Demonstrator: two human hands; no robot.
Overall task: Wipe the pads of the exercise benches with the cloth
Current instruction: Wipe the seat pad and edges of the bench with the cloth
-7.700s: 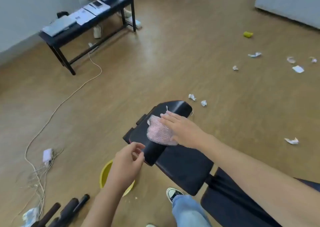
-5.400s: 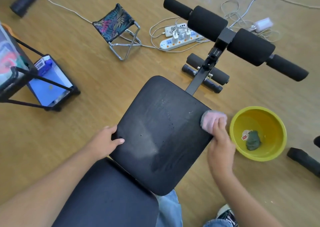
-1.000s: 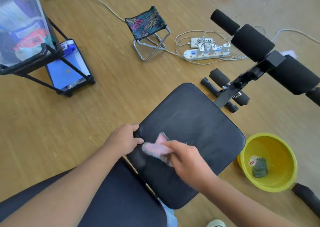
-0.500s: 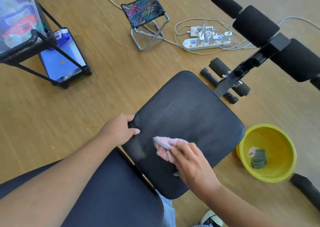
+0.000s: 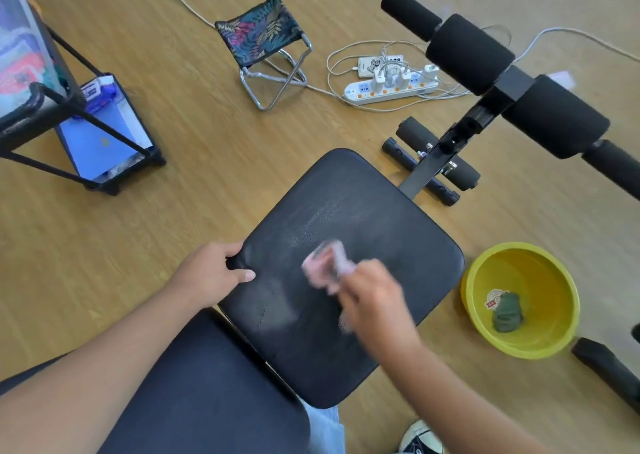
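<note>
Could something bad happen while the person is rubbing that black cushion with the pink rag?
Maybe. The yellow bowl sits on the floor right beside the seat pad, so a wide swipe by the right hand with the pink cloth could knock it. The power strip and its cords lie nearby, so a spill or stray drips might reach them.

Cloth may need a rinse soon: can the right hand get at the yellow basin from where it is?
Probably yes. The right hand holds the pink cloth on the seat pad; the yellow basin sits beside the pad, nothing between.
</note>
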